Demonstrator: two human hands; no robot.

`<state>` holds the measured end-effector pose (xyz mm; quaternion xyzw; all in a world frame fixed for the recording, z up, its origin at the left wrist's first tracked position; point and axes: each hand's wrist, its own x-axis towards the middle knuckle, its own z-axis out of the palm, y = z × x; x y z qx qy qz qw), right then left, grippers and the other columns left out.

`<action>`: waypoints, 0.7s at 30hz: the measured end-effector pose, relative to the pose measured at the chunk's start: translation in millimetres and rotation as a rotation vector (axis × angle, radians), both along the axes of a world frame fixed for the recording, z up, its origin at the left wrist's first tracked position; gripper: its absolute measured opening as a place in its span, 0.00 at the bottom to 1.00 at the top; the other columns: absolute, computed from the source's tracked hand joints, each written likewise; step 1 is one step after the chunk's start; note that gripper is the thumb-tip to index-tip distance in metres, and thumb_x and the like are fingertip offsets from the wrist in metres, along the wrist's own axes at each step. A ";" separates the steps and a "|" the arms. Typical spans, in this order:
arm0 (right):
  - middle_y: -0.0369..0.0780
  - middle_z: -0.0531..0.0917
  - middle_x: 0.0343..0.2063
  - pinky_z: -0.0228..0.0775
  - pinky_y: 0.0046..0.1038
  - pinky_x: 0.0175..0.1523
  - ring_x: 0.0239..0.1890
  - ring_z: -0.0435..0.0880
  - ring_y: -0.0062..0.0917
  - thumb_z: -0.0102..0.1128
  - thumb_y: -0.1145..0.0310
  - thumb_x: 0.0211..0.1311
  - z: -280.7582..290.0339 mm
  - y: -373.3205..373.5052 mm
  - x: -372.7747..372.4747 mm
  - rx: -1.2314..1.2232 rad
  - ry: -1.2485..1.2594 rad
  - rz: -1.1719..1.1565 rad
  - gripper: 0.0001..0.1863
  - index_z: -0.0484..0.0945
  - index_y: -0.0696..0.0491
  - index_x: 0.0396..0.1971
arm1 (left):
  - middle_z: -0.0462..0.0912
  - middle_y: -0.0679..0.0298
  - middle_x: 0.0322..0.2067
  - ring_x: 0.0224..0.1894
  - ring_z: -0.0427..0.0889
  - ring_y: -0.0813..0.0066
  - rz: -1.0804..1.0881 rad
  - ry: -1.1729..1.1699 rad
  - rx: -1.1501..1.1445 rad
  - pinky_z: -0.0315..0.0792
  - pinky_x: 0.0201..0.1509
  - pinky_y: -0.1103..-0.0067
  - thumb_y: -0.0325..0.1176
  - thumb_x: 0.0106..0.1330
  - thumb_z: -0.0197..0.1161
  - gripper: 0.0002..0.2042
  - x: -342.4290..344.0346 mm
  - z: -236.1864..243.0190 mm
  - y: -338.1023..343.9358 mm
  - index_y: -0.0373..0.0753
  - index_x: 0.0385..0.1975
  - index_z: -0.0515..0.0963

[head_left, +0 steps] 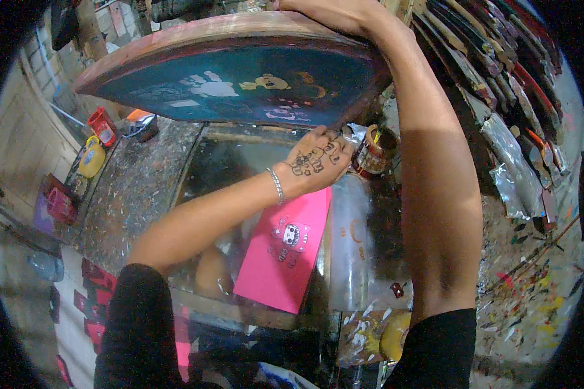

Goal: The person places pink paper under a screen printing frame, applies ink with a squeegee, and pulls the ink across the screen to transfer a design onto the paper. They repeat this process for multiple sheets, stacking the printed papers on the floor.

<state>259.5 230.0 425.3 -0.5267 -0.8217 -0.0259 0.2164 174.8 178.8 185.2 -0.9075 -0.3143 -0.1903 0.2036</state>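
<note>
My right hand (331, 14) grips the top edge of a raised wooden screen frame (162, 32), whose dark teal mesh (182, 78) carries pale cartoon stencil shapes. Below it, my left hand (318, 155), marked with a black drawing, is closed with curled fingers at the top end of a pink sheet (259, 272); what it pinches is hidden. The sheet bears a small cartoon face and lies on a dark, glossy board (214, 162). An open can (376, 155) stands right of my left hand, beside a clear plastic strip (347, 259).
Red (100, 126) and yellow (92, 155) containers, a dark bowl (139, 129) and a pink cup (60, 206) sit at the left. Many paint-stained squeegees (486, 58) are piled at the right, with crumpled foil (509, 194). A spattered palette board (363, 337) is near the lower edge.
</note>
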 end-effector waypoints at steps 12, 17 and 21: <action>0.67 0.80 0.52 0.73 0.47 0.64 0.59 0.79 0.58 0.54 0.29 0.59 1.0 6.1 3.4 0.040 -0.003 0.033 0.49 0.83 0.70 0.46 | 0.86 0.55 0.38 0.38 0.88 0.56 -0.185 0.385 -0.057 0.82 0.45 0.64 0.46 0.70 0.58 0.15 -28.7 28.5 24.6 0.39 0.39 0.79; 0.67 0.79 0.53 0.73 0.46 0.64 0.59 0.80 0.57 0.55 0.30 0.60 2.3 -4.2 2.4 0.024 0.005 0.044 0.48 0.83 0.70 0.48 | 0.85 0.56 0.34 0.40 0.87 0.56 -0.345 0.455 0.000 0.81 0.46 0.63 0.46 0.68 0.58 0.14 -11.0 38.4 50.3 0.42 0.34 0.80; 0.65 0.80 0.55 0.74 0.45 0.65 0.60 0.80 0.55 0.57 0.32 0.59 1.3 -22.3 13.4 0.022 0.043 0.060 0.46 0.82 0.69 0.50 | 0.85 0.55 0.34 0.41 0.86 0.55 -0.246 0.682 -0.068 0.80 0.50 0.61 0.49 0.63 0.62 0.17 7.1 60.8 52.1 0.40 0.34 0.79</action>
